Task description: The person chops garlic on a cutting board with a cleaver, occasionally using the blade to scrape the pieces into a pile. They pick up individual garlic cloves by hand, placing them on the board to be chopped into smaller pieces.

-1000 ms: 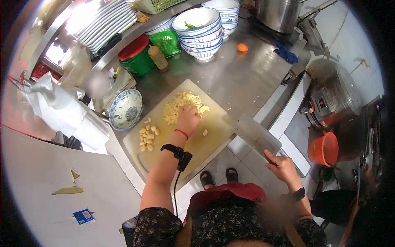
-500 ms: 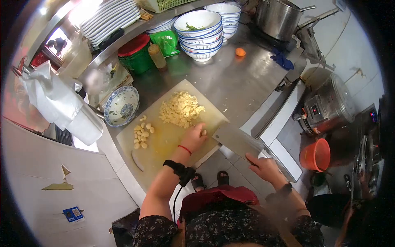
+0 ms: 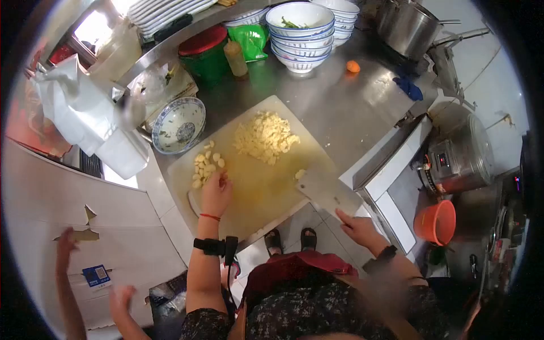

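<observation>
My left hand (image 3: 217, 191) is at the lower edge of a small pile of whole peeled garlic cloves (image 3: 203, 170), its fingers curled together; whether a clove is between them is hidden. In my right hand (image 3: 361, 231) is the handle of a cleaver (image 3: 331, 194), with its broad blade over the right edge of the cutting board (image 3: 255, 195). Beside the blade's tip lies a small piece of garlic (image 3: 300, 174). Chopped garlic (image 3: 265, 136) is heaped on the board's far part.
A patterned bowl (image 3: 179, 126) stands left of the board. Stacked bowls (image 3: 300, 39), a green tub (image 3: 203, 61) and a sauce bottle (image 3: 235, 59) are behind. An orange bucket (image 3: 435, 222) is at right. Another person's hands (image 3: 67, 242) show at lower left.
My left hand has moved left from beside the cleaver to the whole cloves, leaving a garlic piece by the blade. Another person's hands have come into view at lower left.
</observation>
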A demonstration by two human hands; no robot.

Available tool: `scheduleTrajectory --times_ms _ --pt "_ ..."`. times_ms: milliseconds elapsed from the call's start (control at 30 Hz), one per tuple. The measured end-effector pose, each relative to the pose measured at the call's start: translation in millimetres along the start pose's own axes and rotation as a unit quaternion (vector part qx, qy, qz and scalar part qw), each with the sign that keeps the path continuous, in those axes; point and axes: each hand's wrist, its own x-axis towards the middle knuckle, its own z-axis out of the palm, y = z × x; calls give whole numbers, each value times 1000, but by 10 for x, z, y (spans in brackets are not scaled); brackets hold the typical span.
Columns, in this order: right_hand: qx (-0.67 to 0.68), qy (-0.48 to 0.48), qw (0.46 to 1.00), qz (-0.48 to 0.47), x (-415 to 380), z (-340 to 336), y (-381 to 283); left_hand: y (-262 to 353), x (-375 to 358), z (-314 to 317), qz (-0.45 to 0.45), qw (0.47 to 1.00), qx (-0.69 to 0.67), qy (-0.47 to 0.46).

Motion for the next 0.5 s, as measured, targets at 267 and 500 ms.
scheduleTrajectory --times_ms 267,500 --pt "-62 33 997 -27 396 -833 -295 -255 133 -43 43 995 84 20" --pt "-67 75 995 15 468 -1370 -588 -449 462 149 27 984 176 -14"
